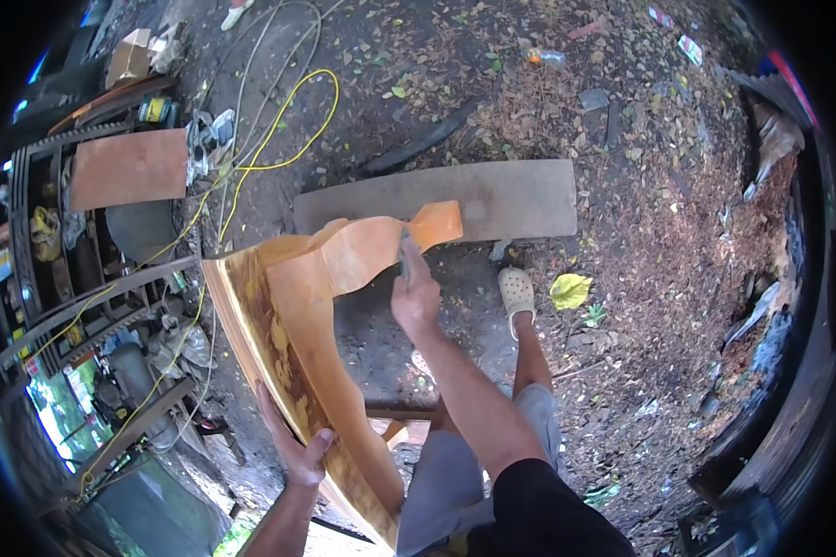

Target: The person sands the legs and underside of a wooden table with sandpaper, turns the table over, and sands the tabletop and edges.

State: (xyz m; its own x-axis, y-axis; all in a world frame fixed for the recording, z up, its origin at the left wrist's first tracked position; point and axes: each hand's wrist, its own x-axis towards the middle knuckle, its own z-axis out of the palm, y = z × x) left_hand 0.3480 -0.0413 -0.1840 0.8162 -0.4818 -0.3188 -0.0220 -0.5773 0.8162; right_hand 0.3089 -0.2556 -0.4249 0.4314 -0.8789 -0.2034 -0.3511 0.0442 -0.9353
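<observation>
A large wooden furniture piece (pixel 288 316) with a curved leg (pixel 367 251) stands tilted in front of me, its finish glossy along one edge and paler on the leg. My left hand (pixel 299 453) grips its near edge, thumb on top and fingers partly hidden down the outer side. My right hand (pixel 416 295) is closed around a small grey flat piece (pixel 405 252), perhaps folded sandpaper, held against the narrow part of the leg near its orange foot. Fingers on the far side of that piece do not show.
Beyond the leg, a long grey board (pixel 520 200) lies on the leaf-strewn dirt. A yellow cord (pixel 330 102) loops across the ground at left, near a cluttered metal rack (pixel 60 223) and a brown sheet (pixel 128 170). My clog (pixel 516 292) stands beside a yellow leaf (pixel 570 291).
</observation>
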